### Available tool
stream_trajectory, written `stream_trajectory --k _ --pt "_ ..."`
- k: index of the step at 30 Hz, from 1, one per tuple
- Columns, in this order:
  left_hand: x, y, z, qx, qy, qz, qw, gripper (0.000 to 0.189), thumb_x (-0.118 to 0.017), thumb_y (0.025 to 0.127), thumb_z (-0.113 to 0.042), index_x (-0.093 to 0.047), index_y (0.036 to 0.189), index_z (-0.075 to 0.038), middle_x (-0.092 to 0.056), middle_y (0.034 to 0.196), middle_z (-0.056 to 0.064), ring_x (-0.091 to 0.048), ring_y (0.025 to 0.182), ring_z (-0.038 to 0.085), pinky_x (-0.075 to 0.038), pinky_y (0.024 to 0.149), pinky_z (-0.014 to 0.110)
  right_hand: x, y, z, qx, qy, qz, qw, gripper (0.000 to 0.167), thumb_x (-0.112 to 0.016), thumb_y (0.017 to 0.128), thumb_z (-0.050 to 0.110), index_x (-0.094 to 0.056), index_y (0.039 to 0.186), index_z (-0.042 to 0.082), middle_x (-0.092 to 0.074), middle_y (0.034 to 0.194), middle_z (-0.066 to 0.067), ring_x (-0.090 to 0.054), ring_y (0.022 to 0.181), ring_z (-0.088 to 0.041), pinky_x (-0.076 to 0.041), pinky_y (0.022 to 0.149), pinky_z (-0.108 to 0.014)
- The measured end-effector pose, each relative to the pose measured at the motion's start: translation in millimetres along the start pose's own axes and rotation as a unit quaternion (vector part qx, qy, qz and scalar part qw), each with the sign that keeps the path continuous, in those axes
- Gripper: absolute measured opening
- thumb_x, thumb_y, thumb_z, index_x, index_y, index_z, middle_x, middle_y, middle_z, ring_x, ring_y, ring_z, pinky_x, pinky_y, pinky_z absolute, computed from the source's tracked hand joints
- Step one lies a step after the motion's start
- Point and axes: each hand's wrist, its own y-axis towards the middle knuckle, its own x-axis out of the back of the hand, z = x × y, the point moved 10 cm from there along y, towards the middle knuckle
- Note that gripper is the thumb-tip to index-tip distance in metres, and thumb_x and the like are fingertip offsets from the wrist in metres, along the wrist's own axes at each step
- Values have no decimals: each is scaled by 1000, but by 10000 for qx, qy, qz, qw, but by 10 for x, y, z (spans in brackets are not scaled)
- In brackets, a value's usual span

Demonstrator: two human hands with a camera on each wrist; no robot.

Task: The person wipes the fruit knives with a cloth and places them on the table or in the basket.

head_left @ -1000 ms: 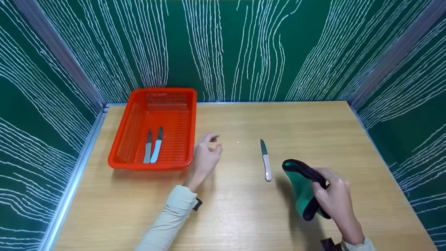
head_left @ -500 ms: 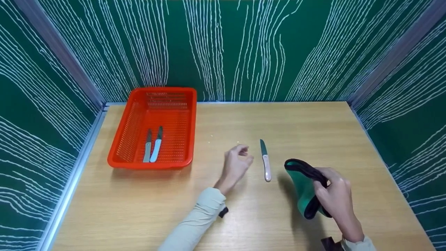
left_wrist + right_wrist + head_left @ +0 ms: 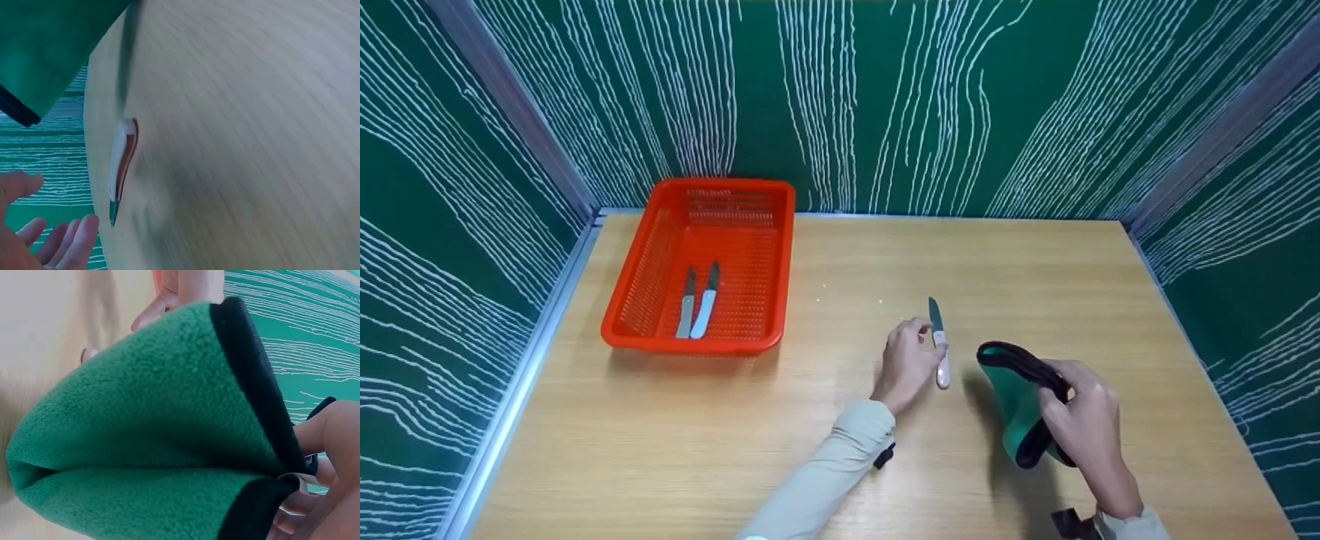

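Observation:
A small knife with a pale pinkish handle [image 3: 943,369] and dark blade lies flat on the table. Beside it, my left hand [image 3: 909,366] hovers with thumb and fingers parted, the thumb overlapping the handle in the head view. The left wrist view shows the knife [image 3: 122,157] apart from the spread fingertips [image 3: 83,236]. My right hand [image 3: 1086,420] pinches a folded green cloth [image 3: 1011,394] by its black edge, and the cloth hangs above the table to the knife's right. Fuzzy green fabric [image 3: 146,394] fills much of the right wrist view, partly covering the left hand.
An orange-red plastic basket [image 3: 690,343] stands at the back left. Inside lie a grey-handled knife [image 3: 685,316] and a light blue-handled knife [image 3: 704,313]. A few tiny white specks dot the wooden table [image 3: 840,255]. Green, white-lined walls rise at the back and sides.
My left hand has moved right from beside the basket to the knife on the table. The right hand keeps its hold on the cloth almost in place. The head view has shifted slightly.

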Motion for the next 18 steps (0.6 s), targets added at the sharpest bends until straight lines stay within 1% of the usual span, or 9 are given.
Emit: stream_trajectory --k 2,4,6,7,9,13,15,16,18 --pt "-47 7 -12 41 203 24 9998 33 -77 79 -19 -66 108 -7 -64 97 7 -59 85 14 -49 69 19 -10 15 -17 -26 29 -17 10000 22 -60 72 -10 -72 89 -2 -69 85 -11 -59 71 -20 -37 66 -3" --pt "-101 8 -17 57 393 58 9992 35 -78 79 -21 -65 109 -8 -62 95 5 -57 80 11 -49 65 19 -10 26 -34 -63 62 -54 9999 21 -60 73 -10 -71 89 -3 -69 86 -13 -61 73 -23 -36 68 -2" --pt "-163 1 -13 59 650 88 9978 39 -79 78 -23 -64 111 -8 -61 94 3 -56 77 9 -50 62 19 -8 32 -49 -95 76 -90 9999 21 -59 73 -10 -71 89 -3 -69 86 -13 -60 73 -24 -37 68 -3" --pt "-191 -4 -14 26 853 85 9963 41 -79 77 -24 -64 112 -9 -61 94 2 -56 76 9 -50 62 19 -6 31 -56 -109 67 -106 9999 21 -59 73 -10 -71 88 -3 -69 86 -14 -60 72 -24 -37 67 -4" --pt "-255 -19 -4 -24 1297 116 9915 46 -80 77 -26 -62 116 -10 -60 98 1 -58 79 10 -52 63 20 -3 26 -67 -129 34 -136 9998 21 -59 73 -9 -71 88 -3 -69 86 -13 -59 71 -22 -38 65 -6" --pt "-371 -46 26 -176 2303 166 9728 53 -79 76 -33 -60 121 -12 -59 104 3 -59 89 15 -54 70 27 6 10 -65 -89 -18 -209 9997 22 -60 71 -9 -72 87 -1 -69 83 -11 -55 65 -17 -39 58 -8" --pt "-411 -53 64 -147 2577 194 9659 55 -79 76 -36 -60 121 -12 -58 102 3 -58 89 16 -53 69 28 7 4 -57 -32 -4 -233 9997 22 -60 71 -9 -73 86 0 -69 82 -10 -54 62 -14 -38 55 -8" --pt "-421 -52 86 -118 2647 202 9641 55 -79 76 -37 -60 120 -12 -57 100 3 -57 87 16 -53 67 29 8 0 -53 1 13 -245 9997 22 -60 70 -9 -73 86 1 -69 81 -9 -53 60 -12 -38 53 -9" --pt "-432 -43 127 -36 2680 225 9631 55 -79 75 -38 -60 119 -11 -55 96 2 -56 85 15 -51 65 29 8 -5 -46 59 50 -256 9996 23 -60 70 -9 -73 87 1 -69 81 -8 -51 57 -10 -37 49 -9"
